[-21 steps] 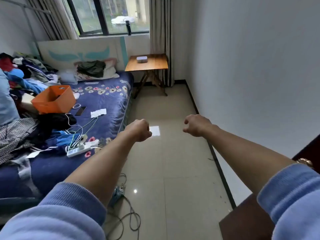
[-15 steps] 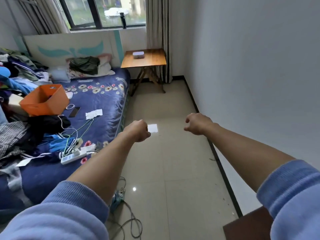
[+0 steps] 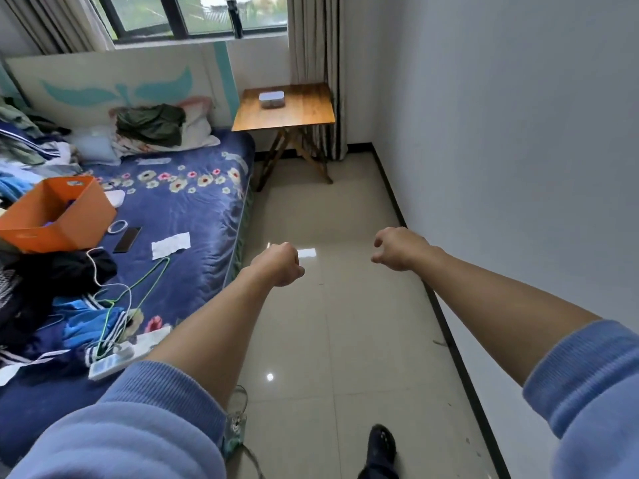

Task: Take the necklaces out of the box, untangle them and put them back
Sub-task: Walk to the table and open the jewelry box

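Observation:
A small pale lidded box (image 3: 272, 99) sits on a wooden folding table (image 3: 304, 110) at the far end of the room, under the window. No necklaces show. Both my arms reach forward over the tiled floor, far short of the table. My left hand (image 3: 279, 265) is curled into a fist and holds nothing. The fingers of my right hand (image 3: 397, 248) are curled more loosely, and it is empty too.
A bed (image 3: 193, 216) with a blue floral cover runs along the left, strewn with clothes, an orange bin (image 3: 55, 216), a phone and a power strip (image 3: 110, 361). Cables (image 3: 242, 426) trail on the floor by the bed. A white wall (image 3: 518, 167) bounds the right. My shoe (image 3: 380, 447) shows below.
The view has moved forward toward the table, and the dark furniture at lower right has left the frame. A shoe has come into view. My right fist has loosened slightly.

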{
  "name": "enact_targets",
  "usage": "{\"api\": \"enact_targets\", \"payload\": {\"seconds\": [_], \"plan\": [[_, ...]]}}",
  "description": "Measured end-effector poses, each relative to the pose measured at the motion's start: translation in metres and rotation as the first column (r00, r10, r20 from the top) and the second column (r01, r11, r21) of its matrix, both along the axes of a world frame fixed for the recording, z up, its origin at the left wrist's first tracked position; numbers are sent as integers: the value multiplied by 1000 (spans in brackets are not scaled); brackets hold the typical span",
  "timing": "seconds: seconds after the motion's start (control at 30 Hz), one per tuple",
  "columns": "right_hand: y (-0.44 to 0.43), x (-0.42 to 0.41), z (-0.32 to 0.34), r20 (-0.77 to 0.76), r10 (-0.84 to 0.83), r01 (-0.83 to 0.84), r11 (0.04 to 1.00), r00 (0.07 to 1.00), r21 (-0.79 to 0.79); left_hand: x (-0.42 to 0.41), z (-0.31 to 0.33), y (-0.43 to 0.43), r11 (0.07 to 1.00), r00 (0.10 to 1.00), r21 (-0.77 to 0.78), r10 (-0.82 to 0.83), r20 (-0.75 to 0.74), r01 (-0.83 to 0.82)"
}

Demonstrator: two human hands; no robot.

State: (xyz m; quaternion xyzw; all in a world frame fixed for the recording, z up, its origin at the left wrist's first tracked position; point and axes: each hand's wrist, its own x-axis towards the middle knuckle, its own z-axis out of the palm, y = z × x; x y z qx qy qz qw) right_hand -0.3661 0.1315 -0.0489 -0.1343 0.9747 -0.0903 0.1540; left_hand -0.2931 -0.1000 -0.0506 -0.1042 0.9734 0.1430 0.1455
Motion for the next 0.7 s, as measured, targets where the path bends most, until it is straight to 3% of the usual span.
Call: {"api": "enact_targets", "payload": {"seconds": [0.4, 0.7], "plan": [[-57, -229, -19, 74, 127, -129, 991, 989, 29, -202, -10, -47, 989, 989, 54, 137, 60, -141], [-128, -396, -45, 120, 97, -101, 995, 988, 23, -365, -40, -131, 988, 987, 64, 135, 88, -141]]}}
